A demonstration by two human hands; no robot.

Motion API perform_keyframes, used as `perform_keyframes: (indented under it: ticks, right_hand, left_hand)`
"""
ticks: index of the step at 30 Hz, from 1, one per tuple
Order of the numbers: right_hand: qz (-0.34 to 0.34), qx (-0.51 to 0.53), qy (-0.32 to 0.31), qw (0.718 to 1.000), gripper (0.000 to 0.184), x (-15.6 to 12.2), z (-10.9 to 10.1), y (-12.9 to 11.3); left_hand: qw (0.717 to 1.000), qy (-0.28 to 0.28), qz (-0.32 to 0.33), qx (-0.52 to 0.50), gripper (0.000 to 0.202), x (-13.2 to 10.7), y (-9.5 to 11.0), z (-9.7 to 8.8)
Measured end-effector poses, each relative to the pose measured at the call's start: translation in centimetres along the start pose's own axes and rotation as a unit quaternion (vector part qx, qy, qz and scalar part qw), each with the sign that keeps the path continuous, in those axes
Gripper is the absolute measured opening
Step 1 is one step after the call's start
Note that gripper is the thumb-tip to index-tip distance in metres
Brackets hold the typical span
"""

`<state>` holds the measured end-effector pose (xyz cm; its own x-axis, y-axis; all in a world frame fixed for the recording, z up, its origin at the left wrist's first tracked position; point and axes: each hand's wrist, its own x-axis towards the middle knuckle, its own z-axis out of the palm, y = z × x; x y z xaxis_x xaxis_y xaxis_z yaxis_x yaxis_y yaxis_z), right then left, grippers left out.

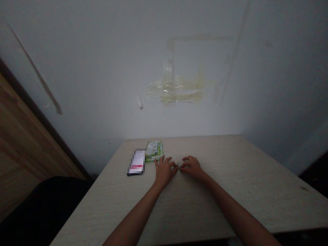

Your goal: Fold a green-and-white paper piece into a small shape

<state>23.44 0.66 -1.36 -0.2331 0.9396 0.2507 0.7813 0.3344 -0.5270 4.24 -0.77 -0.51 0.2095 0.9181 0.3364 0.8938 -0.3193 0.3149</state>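
Both hands meet over the middle of a pale wooden table [205, 205]. Between their fingertips is a tiny light-coloured piece [178, 165], too small to name. My left hand [164, 171] pinches its left side with thumb and index finger, the other fingers spread. From the right, my right hand [192, 167] closes thumb and index finger on the same piece, its remaining fingers slightly bent. Just beyond my left hand lies a green and white printed packet [153, 149].
A phone [137, 164] with a pixelated screen lies left of the packet. Behind the table rises a grey-white wall [102, 68] with crumpled clear tape [176, 90] on it. A dark rounded shape [51, 205] and wooden panel [25, 136] stand at the left.
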Motion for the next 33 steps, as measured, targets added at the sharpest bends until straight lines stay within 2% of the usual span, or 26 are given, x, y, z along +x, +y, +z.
perform_keyframes:
  ticks: [4,12,21,33]
  right_hand:
    - [0.022,0.000,-0.014,1.000,0.007,0.2,-0.2,-0.3]
    - [0.020,0.022,-0.017,0.999,0.007,0.2,-0.6,-0.2]
    - [-0.038,0.029,0.010,0.999,0.008,-0.7,-0.6,0.3]
    - [-0.052,0.054,0.012,0.997,0.006,-0.5,-0.4,1.1]
  left_hand:
    - [1.000,0.007,0.005,0.001,0.017,0.0,-0.2,0.3]
    - [1.000,0.007,-0.004,0.002,0.019,0.0,0.0,0.2]
    - [1.000,0.003,-0.003,-0.004,0.018,-0.1,-0.2,0.3]
    - [1.000,0.007,0.002,-0.005,0.017,0.0,-0.2,0.4]
